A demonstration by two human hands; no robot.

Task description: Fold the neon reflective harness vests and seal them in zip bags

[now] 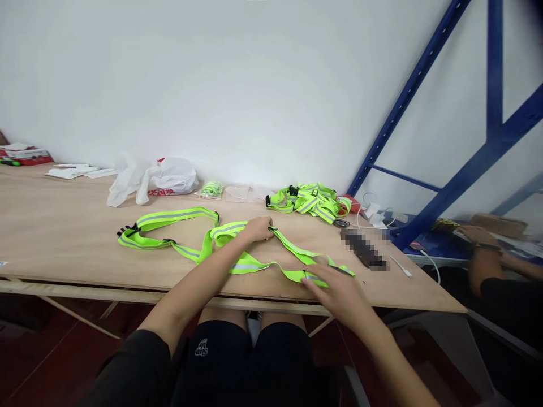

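A neon-yellow reflective harness (173,216) with grey stripes and black buckles lies spread on the wooden table, its belt loop at the left. My left hand (258,229) is closed on one of its straps, by a black slider. My right hand (341,291) is at the harness's right end, fingers stretched out over the strap and thumb apart; it is slightly blurred. Behind the hands is a heap of similar neon-yellow straps (311,202) with black buckles.
Along the wall are a white plastic bag (176,176), a packed neon strap (211,189) and white papers (78,171). A pixelated dark object (363,249) and a white cable (401,265) lie at the right. Beyond a blue metal frame (449,161), another person's arm (483,263) rests at a desk.
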